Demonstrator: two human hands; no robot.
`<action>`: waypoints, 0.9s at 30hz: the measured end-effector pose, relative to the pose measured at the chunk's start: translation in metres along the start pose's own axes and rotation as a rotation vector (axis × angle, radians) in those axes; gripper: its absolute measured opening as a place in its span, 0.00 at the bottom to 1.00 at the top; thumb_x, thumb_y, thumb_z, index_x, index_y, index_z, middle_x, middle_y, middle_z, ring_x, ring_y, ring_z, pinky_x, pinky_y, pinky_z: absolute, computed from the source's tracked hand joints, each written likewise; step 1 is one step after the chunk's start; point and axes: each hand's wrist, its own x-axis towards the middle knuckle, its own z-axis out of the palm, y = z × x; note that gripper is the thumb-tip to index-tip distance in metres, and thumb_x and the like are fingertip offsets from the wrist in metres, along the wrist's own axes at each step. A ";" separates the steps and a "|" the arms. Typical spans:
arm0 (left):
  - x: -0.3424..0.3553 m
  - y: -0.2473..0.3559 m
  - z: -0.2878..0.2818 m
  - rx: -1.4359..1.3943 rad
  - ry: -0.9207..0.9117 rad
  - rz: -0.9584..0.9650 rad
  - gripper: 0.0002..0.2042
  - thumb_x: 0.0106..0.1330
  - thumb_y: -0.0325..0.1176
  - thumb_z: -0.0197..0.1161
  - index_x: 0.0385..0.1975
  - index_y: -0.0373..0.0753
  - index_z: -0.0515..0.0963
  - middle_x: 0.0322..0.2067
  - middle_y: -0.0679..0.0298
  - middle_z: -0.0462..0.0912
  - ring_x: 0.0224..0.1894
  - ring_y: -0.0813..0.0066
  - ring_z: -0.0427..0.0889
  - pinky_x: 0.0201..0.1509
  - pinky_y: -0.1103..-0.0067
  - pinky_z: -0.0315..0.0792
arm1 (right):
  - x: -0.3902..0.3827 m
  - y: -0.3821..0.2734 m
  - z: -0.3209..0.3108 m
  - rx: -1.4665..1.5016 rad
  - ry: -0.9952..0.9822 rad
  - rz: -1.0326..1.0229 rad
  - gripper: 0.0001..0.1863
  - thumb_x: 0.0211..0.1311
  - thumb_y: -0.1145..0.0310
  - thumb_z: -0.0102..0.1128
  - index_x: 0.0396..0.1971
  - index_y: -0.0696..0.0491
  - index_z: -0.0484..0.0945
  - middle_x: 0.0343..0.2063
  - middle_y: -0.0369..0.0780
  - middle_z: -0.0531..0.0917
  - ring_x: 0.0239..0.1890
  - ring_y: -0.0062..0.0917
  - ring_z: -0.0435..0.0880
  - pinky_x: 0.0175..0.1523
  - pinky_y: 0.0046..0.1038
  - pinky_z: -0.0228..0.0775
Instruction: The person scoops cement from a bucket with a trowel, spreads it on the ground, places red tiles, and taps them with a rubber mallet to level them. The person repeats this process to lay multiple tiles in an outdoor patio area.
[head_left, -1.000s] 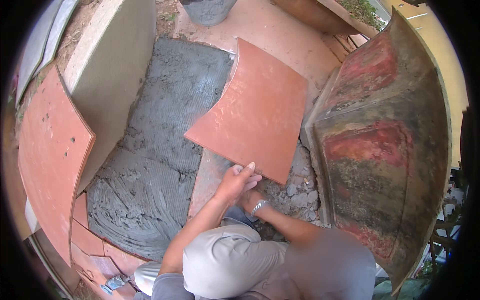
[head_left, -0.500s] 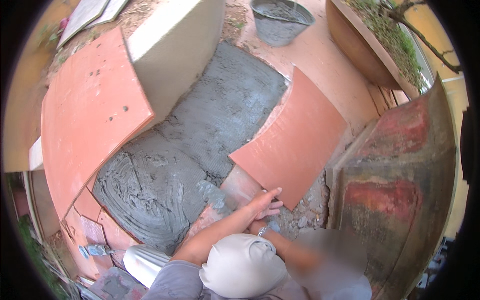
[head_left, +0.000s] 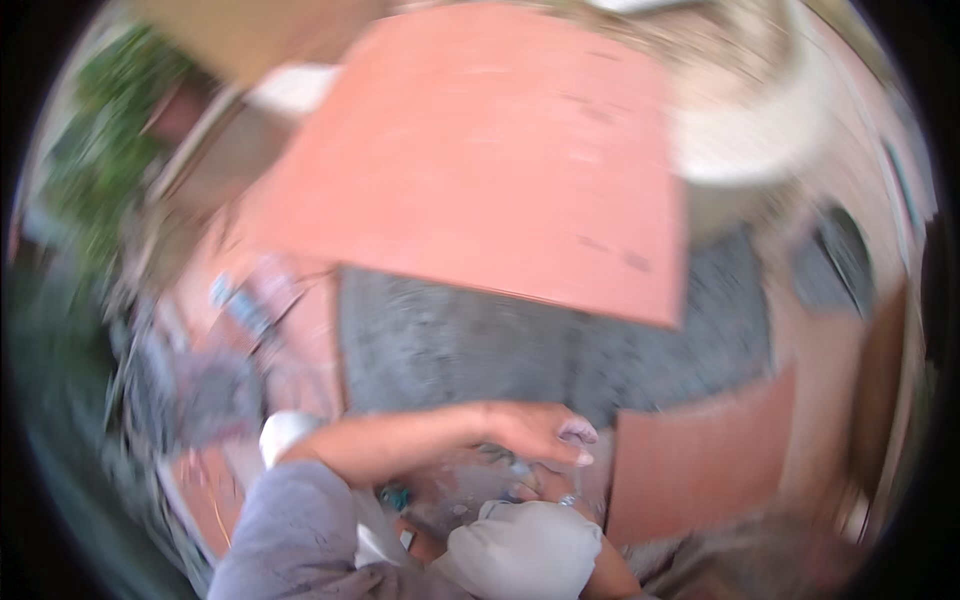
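Observation:
My left hand (head_left: 535,430) reaches in from the lower left, above the wet grey mortar's (head_left: 450,345) near edge. Its fingers look loosely bent and apart, with greyish tips and nothing visible in them. Just below is my right hand (head_left: 540,483), largely hidden and blurred, a bracelet or watch (head_left: 567,500) at its wrist. Whether its fingers hold anything I cannot make out. A large salmon-coloured tile (head_left: 480,160) covers the far part of the mortar in this view. Another reddish tile (head_left: 700,460) lies to the right of my hands.
A blue-handled tool (head_left: 240,305) lies at the left beside a grey-stained patch (head_left: 215,395). A dark bucket (head_left: 835,260) stands at the far right, near a pale curved wall (head_left: 750,140). Green plants (head_left: 120,150) grow at the far left. Motion blurs much of the picture.
The view has swung left, so the tiles and mortar appear farther right. My hands, overlapped with fingers stretched before, now sit slightly apart, the left above the right.

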 end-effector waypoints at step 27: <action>-0.758 -0.321 0.214 -0.810 2.660 -0.434 0.45 0.61 0.66 0.60 0.69 0.37 0.60 0.67 0.45 0.63 0.69 0.50 0.62 0.68 0.55 0.59 | 0.167 -0.166 -0.019 -0.317 -0.049 -0.186 0.15 0.50 0.64 0.69 0.31 0.57 0.76 0.21 0.45 0.78 0.23 0.32 0.75 0.34 0.35 0.71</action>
